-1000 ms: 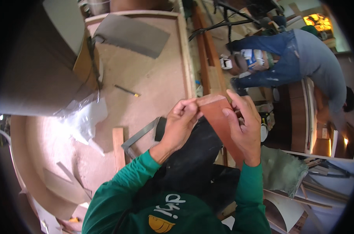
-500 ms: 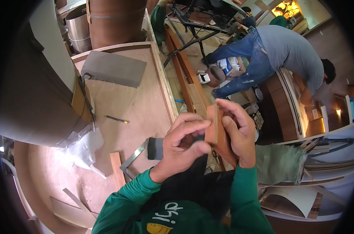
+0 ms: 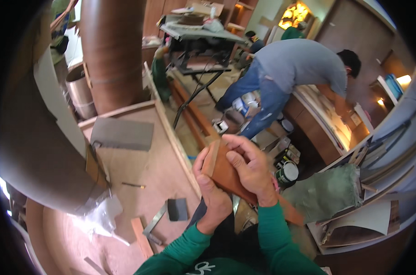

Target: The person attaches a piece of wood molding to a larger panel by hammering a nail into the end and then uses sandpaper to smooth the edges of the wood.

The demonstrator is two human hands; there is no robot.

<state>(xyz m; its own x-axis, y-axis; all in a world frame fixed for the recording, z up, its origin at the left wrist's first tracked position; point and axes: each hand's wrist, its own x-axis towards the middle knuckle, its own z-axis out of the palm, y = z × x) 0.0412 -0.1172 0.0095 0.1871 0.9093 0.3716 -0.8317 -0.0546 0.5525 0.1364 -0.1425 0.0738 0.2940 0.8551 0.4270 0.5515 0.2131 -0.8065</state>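
Left fingers (image 3: 206, 182), right fingers (image 3: 237, 160) holding brown board (image 3: 222, 170); dark sheet (image 3: 177, 210) nearby, person (image 3: 299, 62) beyond.

A tall brown cylindrical column (image 3: 111, 55) rises toward ten o'clock; a broad pinkish-tan plywood platform (image 3: 127, 166) with a raised rim spreads around eight. A grey-topped table (image 3: 180, 31) on black metal legs stands near twelve, over beige flooring (image 3: 205, 112). A glowing amber patterned panel (image 3: 294, 16) shines at one; a smooth dark brown wall (image 3: 343, 28) fills two.

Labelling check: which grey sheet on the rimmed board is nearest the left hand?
The small dark square sheet; the larger, lighter rectangular sheet lies farther off.
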